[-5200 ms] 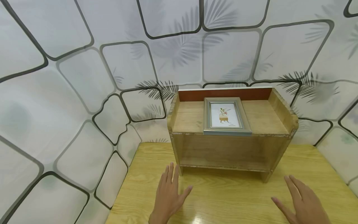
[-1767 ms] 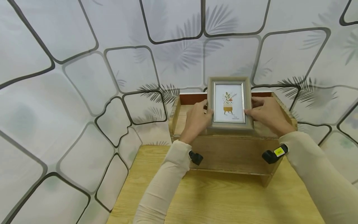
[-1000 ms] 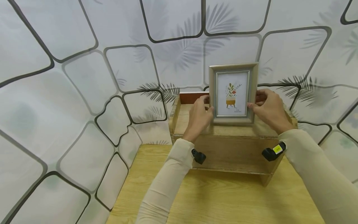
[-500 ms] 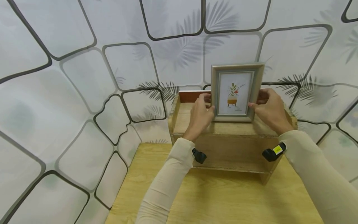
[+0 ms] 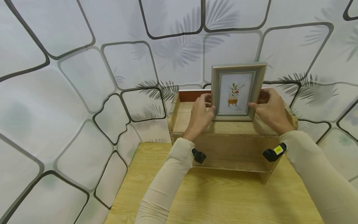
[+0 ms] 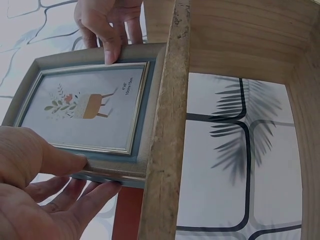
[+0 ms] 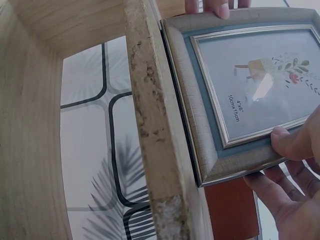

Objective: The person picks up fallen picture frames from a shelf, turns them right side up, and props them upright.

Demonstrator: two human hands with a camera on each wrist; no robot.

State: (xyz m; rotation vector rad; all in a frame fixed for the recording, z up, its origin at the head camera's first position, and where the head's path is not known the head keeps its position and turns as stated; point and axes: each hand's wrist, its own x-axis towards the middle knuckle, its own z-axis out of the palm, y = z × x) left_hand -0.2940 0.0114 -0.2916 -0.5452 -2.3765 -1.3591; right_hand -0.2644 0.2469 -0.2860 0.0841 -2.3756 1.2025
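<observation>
the chipped front edge of the upper board (image 5: 232,128) runs right below the frame; in both wrist views the lower rim sits just beside that edge, and whether the two touch cannot be told. the board belongs to a small two-tier pale wooden shelf unit with worn edges. a strip of bare board lies between the left hand and the left side panel (image 5: 174,112), while the right hand is close to the right side panel (image 5: 293,121). a dark red strip (image 5: 193,95) edges the back. the lower compartment is open to the front, and the wrist views show the patterned grey-white cloth (image 5: 173,49) through it. the yellow wood-grain table (image 5: 218,199) spreads out in front.

the silver-beige rectangular picture frame (image 5: 237,93) with a blue-grey inner border and a potted-plant print is raised near upright at the upper board, its face toward the person. both hands grip it by opposite sides: the left hand (image 5: 199,115) has its thumb on the front of the left rim with fingers behind; the right hand (image 5: 272,110) pinches the right rim likewise, low on the side.
</observation>
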